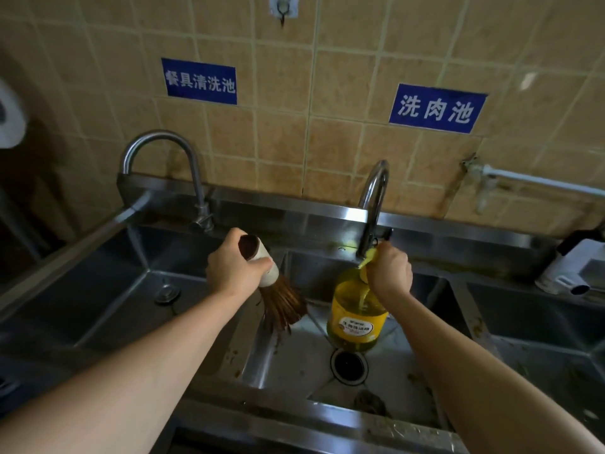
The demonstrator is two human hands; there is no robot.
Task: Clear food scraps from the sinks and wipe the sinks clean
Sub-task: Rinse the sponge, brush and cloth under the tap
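Starting at the far left: a white paper roll [9, 119] hangs at the frame edge. Below it, the left stainless steel sink basin [98, 290] has a small round drain plug [167, 292] on its floor; the basin floor is otherwise bare. A curved steel faucet [176, 172] rises behind it. Above, on the tan tiled wall [327, 93], a blue sign with white characters [199, 80] reads 餐具清洗池.

Left hand [235, 267] grips the pale handle of a bamboo-bristle scrubbing brush [278, 299], fingers curled round it, bristles angled down over the ridge between left and middle basins.

Middle stainless steel sink basin [294, 355]: open black drain hole [349, 365] at centre, brown scraps dotted on the left wall, a dark clump of scraps [370, 401] by the near edge. Front rim [376, 427] carries greenish bits.

Right hand [389, 270] is clamped on the handle at the neck of a clear yellow-green detergent jug [357, 312], which hangs just above the drain; it is filled with yellow liquid. Its orange label bears characters too small to read surely. A second curved steel faucet [373, 204] stands just behind the hand.

A second blue sign [437, 108] reads 洗肉池. Further right, a white pipe [540, 180] runs along the wall. The right steel basin [540, 322] is partly seen, with specks on its floor. A white appliance [573, 273] sits on the rear ledge above it.
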